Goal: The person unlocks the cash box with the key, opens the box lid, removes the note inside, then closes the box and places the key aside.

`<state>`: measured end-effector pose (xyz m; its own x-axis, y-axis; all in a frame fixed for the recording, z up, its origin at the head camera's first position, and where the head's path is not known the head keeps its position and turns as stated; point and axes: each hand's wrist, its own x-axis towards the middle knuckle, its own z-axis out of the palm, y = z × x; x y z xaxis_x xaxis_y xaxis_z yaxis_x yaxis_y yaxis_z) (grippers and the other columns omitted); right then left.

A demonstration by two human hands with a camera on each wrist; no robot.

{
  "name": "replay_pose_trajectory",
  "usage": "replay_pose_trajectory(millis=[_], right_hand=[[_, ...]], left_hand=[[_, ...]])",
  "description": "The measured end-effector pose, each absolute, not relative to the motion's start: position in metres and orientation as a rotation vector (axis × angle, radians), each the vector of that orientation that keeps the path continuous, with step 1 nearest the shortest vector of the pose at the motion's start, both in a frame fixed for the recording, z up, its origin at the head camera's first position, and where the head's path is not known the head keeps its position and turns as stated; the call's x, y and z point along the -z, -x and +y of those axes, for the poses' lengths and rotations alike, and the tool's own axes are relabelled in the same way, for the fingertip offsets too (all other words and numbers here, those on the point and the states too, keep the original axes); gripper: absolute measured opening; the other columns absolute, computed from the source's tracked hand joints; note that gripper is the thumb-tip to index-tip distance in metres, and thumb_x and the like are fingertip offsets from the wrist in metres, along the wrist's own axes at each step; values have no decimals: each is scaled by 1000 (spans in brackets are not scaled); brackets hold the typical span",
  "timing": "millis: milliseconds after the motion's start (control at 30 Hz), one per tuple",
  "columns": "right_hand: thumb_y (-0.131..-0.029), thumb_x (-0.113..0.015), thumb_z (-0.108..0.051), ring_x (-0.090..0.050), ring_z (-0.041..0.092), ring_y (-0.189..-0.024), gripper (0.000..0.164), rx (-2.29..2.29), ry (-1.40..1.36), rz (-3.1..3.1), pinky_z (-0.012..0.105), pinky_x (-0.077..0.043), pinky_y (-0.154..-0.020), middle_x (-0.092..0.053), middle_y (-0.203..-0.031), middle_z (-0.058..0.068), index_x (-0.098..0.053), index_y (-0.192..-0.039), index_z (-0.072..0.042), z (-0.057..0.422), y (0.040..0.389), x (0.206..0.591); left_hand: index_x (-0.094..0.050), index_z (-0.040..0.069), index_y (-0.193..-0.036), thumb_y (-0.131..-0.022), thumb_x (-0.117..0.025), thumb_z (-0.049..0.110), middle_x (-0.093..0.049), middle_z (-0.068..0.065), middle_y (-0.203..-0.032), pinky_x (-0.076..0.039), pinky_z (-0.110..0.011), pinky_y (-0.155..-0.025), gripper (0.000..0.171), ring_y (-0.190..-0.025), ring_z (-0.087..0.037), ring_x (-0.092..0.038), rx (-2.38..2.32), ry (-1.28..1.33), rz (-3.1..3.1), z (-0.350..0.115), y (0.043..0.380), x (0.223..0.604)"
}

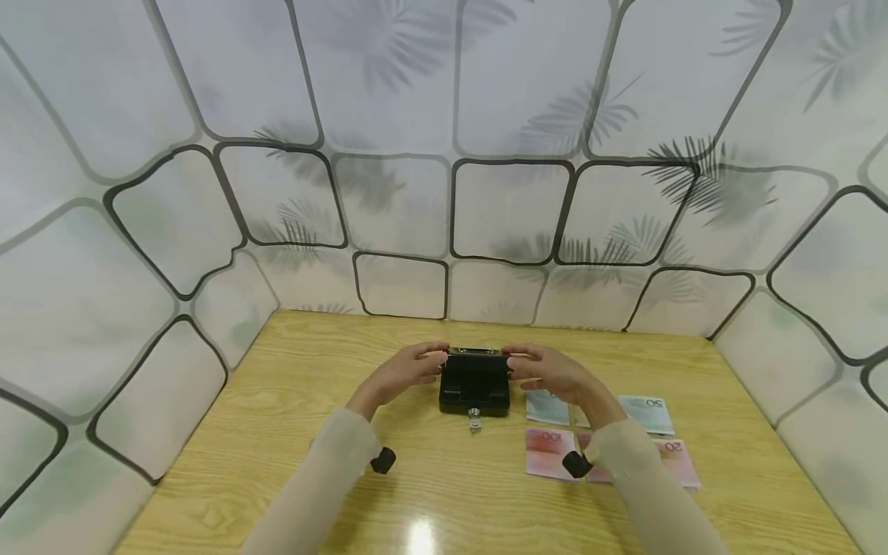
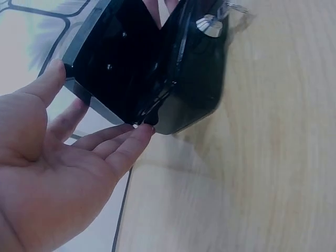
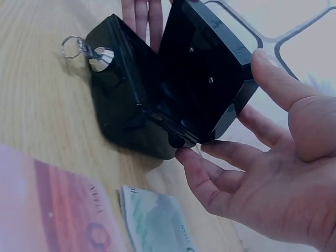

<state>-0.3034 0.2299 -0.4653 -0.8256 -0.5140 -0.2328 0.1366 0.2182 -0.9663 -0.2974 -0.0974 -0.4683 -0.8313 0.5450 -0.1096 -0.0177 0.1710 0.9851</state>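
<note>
A black metal cash box stands on the table with its lid raised. The key sits in the lock on its front, with a ring hanging from it. My left hand grips one side of the lid, thumb at the front edge and fingers behind and low by the hinge. On the opposite side my right hand grips the lid the same way. The dark inside of the box shows in both wrist views, with small rivets on the lid's inner face.
Right of the box lie banknotes in two rows: greenish ones such as a 50 note behind, and reddish ones such as a 100 note in front. My right forearm passes over them. Patterned cloth walls border the wooden table.
</note>
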Motion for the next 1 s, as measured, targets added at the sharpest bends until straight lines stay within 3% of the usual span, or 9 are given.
replay_pose_trajectory(millis=[267,467,733,900,1000], right_hand=[[-104,-65,-21,-34,44,-147,66,1665,409,2016,58,-41,-110,-27,-166,21,-35,-160,-3,231,297,477],[-101,-69,-25,-43,43,-142,69,1625,467,2118,54,-48,-103,-25,-166,24,-38,-159,-3,230,286,479],[-98,-74,-22,-62,35,-123,71,1651,411,2168,49,-55,-94,-30,-165,21,-40,-159,-7,225,273,485],[-96,-76,-18,-65,32,-115,70,1705,401,2201,44,-58,-82,-37,-160,23,-43,-156,-2,222,265,491],[-95,-77,-17,-67,33,-96,69,1718,391,2243,41,-58,-75,-42,-157,23,-46,-155,-2,220,261,494]], left_hand=[[-40,10,-159,-107,-59,29,-36,-18,-163,-42,-47,-112,58,-143,-37,-45,-1674,-505,2072,-100,291,477],[-42,12,-159,-106,-61,29,-38,-14,-162,-44,-45,-111,59,-138,-32,-51,-1628,-543,2159,-101,285,481],[-48,10,-155,-103,-66,29,-44,-13,-159,-42,-47,-112,59,-145,-32,-43,-1529,-590,2339,-98,278,486],[-53,9,-151,-99,-71,27,-50,-14,-154,-43,-47,-110,58,-140,-32,-49,-1505,-582,2426,-95,274,490],[-57,10,-149,-98,-73,28,-54,-14,-151,-45,-47,-108,56,-136,-32,-54,-1483,-566,2482,-94,273,494]])
